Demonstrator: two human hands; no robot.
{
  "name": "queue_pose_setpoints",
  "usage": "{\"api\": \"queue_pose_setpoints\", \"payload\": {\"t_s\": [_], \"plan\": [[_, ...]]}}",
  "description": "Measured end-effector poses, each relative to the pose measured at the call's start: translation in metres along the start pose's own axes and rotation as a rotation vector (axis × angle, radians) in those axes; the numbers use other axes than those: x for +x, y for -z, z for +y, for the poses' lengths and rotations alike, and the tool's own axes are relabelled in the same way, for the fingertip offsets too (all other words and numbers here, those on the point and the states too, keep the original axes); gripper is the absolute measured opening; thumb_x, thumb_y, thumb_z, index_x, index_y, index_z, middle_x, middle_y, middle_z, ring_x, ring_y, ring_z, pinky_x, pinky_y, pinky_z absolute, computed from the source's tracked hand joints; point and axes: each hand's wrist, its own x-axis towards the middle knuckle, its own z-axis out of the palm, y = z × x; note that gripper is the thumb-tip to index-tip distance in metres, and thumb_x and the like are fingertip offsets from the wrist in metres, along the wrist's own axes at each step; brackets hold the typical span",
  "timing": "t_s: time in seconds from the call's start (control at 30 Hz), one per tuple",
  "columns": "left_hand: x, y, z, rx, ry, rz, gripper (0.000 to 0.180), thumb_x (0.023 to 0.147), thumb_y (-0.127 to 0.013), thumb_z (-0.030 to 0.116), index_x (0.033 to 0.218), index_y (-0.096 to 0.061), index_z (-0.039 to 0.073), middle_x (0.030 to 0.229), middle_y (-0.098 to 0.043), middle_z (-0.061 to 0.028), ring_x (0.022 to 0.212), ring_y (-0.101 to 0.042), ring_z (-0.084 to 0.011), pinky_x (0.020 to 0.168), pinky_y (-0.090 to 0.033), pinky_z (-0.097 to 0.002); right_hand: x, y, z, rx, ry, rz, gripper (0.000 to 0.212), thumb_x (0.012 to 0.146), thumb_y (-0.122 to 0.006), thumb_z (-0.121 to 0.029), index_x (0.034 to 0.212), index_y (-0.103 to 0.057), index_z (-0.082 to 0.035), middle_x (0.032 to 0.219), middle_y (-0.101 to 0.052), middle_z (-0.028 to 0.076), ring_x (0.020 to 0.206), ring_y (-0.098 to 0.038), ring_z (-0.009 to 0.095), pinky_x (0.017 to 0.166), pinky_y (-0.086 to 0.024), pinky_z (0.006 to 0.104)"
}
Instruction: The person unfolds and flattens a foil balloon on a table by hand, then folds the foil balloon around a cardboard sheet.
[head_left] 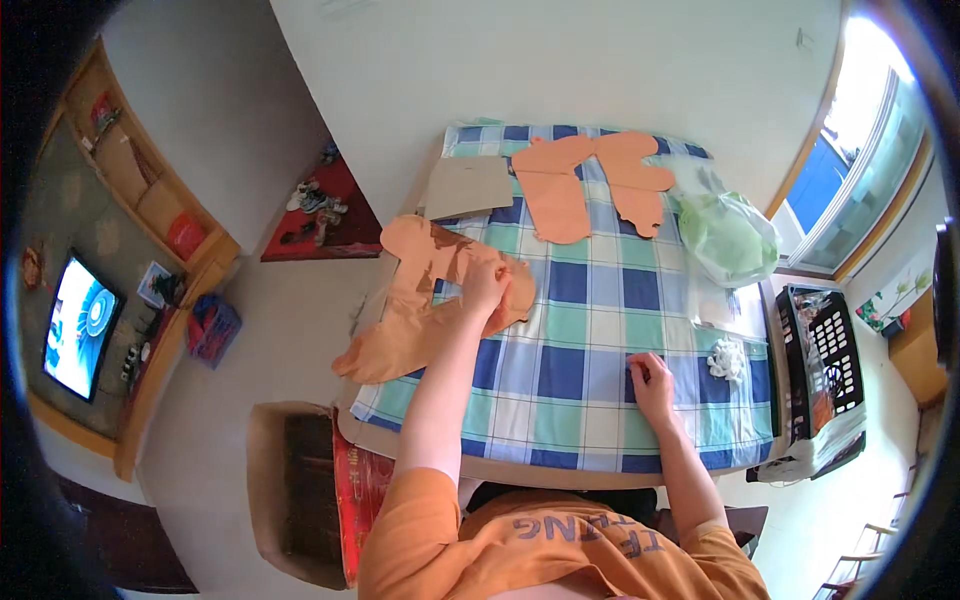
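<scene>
My left hand (485, 287) is over a flat, shiny orange-tan film shape (400, 325) with rounded lobes and brown patches. Its fingers are pinched together; what is between them is too small to make out. The shape lies across the left side of the table, and part of it reaches the edge. Near the front right, my right hand (652, 390) rests low over the checked tablecloth (560, 375) with its fingers curled in. Whether anything is inside them does not show. Beside it, to the right, sits a small pile of white pieces (727, 360).
Two more flat orange shapes (553, 190) (635, 178) and a grey-beige board (468, 188) lie at the back. A pale green plastic bag (730, 238) stands at the right, above a black basket (825, 350). An open box (295, 490) is on the floor at the left.
</scene>
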Motion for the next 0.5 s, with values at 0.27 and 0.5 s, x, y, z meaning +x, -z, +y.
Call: {"api": "queue_pose_setpoints", "payload": {"t_s": [0.27,0.5], "plan": [[0.008,-0.01,-0.018,0.216,-0.08,0.123,0.01,0.083,-0.061,0.014,0.08,-0.065,0.005,0.096,-0.064,-0.014,0.094,-0.06,-0.0345,0.08,-0.049,-0.0446,0.004,0.0,-0.015,0.003,-0.001,-0.049,0.009,0.085,-0.059,-0.002,0.091,-0.065,-0.004,0.081,-0.062,0.012,0.07,-0.06,0.026,0.063,-0.048,0.0338],[-0.007,0.101,-0.112,0.149,0.226,0.23,0.015,0.086,-0.055,0.014,0.092,-0.063,0.002,0.09,-0.064,-0.0193,0.091,-0.061,-0.0384,0.077,-0.048,-0.0455,0.002,0.001,-0.009,0.044,-0.039,-0.039,0.008,0.085,-0.059,0.001,0.091,-0.065,-0.002,0.079,-0.06,0.011,0.066,-0.057,0.022,0.062,-0.047,0.031]]}}
